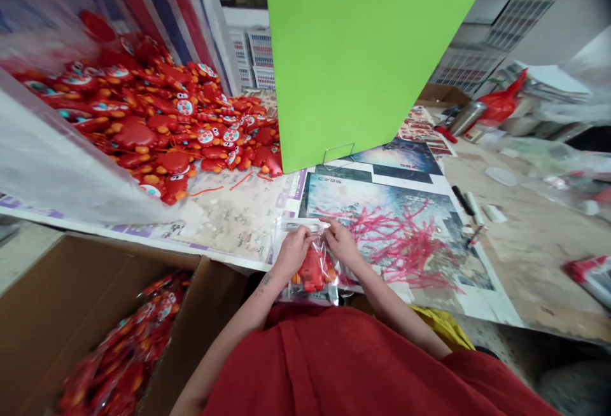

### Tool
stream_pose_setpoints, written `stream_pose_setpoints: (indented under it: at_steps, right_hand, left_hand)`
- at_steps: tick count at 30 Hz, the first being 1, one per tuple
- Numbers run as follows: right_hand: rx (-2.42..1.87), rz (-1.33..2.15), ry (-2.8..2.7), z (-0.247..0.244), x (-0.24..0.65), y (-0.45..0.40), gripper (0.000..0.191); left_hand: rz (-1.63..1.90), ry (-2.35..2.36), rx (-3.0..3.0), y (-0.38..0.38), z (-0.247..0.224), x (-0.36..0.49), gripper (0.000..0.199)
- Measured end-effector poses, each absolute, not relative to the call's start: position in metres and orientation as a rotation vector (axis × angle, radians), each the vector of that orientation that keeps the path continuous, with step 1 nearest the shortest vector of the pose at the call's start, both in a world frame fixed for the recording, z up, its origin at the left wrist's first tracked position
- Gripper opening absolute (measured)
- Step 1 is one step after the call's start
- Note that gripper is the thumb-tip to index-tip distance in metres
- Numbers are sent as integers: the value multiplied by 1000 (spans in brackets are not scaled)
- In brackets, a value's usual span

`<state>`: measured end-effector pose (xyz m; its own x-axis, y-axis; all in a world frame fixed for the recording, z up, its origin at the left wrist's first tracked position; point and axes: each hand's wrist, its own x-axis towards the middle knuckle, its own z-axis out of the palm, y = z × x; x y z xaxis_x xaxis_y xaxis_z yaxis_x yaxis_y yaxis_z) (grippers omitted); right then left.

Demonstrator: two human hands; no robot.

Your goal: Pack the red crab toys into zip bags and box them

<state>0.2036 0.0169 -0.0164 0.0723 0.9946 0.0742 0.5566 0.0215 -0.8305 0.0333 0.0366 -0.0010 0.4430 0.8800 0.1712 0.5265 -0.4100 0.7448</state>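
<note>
A clear plastic bag [280,238] lies at the table's front edge, close to my body, with a red and orange plastic toy [314,273] inside it. My left hand [296,247] pinches the bag's upper part on the left. My right hand [340,242] grips the same part on the right, fingers curled in toward the left hand. What lies between the fingertips is too small to make out. Just right of my right hand, many thin pink-red strips [410,247] are spread over a dark printed sheet [329,196].
A heap of red crab-like toys [162,126] spills from a striped sack [191,15] at the left. Below it stands a cardboard box [62,301] of bagged toys. A tall green board [363,53] stands behind the bag. Markers [470,206] lie at the right.
</note>
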Motion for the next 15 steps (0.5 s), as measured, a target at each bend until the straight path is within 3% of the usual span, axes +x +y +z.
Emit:
stream_pose_setpoints:
  at_steps: [5,10,15]
  right_hand:
    - [-1458,805,-1422,-14,197,16,35]
    - [-1323,879,-1354,-13,197,16,35]
    - [-1368,815,-1431,-9,196,16,36]
  left_hand:
    - [958,1317,2096,31,6,25,13]
    - [1094,1366,1588,38,-12,9,50]
    - [890,1111,1207,37,-20,11,39]
